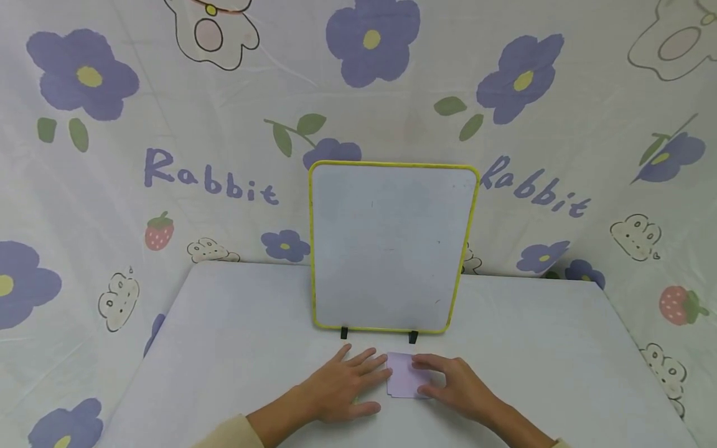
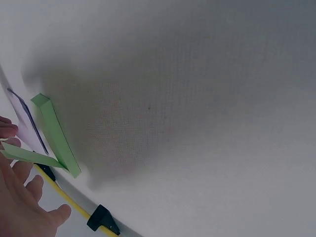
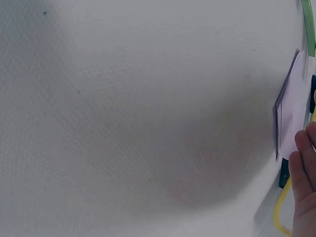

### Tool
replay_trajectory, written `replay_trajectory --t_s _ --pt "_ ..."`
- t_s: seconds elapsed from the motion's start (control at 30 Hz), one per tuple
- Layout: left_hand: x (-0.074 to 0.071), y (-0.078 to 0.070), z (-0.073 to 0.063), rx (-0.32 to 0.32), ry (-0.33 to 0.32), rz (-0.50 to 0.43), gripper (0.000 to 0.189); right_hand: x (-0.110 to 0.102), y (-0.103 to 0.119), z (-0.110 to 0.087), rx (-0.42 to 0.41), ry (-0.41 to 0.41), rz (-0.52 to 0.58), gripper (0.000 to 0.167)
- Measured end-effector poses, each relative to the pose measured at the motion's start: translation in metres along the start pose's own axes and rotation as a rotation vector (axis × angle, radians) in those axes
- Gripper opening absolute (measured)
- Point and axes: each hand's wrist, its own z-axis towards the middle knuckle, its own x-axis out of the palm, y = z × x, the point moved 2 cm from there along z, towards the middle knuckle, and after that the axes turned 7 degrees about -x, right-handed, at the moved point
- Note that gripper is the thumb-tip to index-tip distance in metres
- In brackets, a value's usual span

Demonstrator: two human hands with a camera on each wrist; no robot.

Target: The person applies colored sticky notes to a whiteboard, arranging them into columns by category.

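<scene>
Beige sleeve (image 1: pixel 231 434) cloth ends on my left forearm (image 1: pixel 285 409), which slants inward to the left hand (image 1: pixel 343 387), palm down, fingers (image 1: pixel 372 365) fanned wide and gripping nothing, green paper (image 2: pixel 57 131) beneath it. Opposite, my right hand (image 1: pixel 462 387) reaches over the lavender paper (image 1: pixel 400 378), thumb (image 1: pixel 434 392) and forefinger (image 1: pixel 431 361) curved with a gap between; whether they grip it I cannot tell. That paper lies on the white surface (image 1: pixel 235 348) before the whiteboard (image 1: pixel 386 249), beside my left fingers.

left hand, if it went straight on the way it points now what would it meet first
Most likely the lilac paper, just ahead of the left hand; whether the fingertips already touch its edge is unclear.
</scene>
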Motion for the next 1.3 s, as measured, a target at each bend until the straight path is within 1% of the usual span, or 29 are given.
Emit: replay_trajectory --t_s 0.2,0.43,0.6,0.8,0.9,1.0,1.2,1.3 --pt "0.002 -0.004 0.003 -0.004 0.024 0.009 0.062 0.005 -0.004 -0.002 -0.022 0.004 -0.023 0.047" --pt "0.004 -0.003 0.004 -0.024 0.049 0.022 0.061 0.011 -0.007 -0.007 -0.067 -0.009 -0.073 0.045" --pt "0.008 -0.003 0.004 -0.016 0.046 0.034 0.062 0.012 -0.006 -0.008 -0.091 -0.018 -0.093 0.044" --pt "0.011 -0.004 0.006 -0.005 0.051 0.036 0.061 0.011 -0.005 -0.008 -0.091 -0.012 -0.102 0.044" --pt "0.012 -0.004 0.006 -0.002 0.055 0.033 0.062 0.012 -0.005 -0.008 -0.119 -0.029 -0.119 0.044" --pt "0.012 -0.004 0.006 -0.001 0.061 0.031 0.062 0.012 -0.006 -0.009 -0.139 -0.042 -0.129 0.044" --pt "0.012 -0.004 0.006 -0.001 0.076 0.024 0.062 0.013 -0.008 -0.01 -0.141 -0.042 -0.119 0.047" --pt "0.012 -0.004 0.006 -0.003 0.08 0.028 0.062 0.014 -0.009 -0.01 -0.161 -0.055 -0.126 0.047"
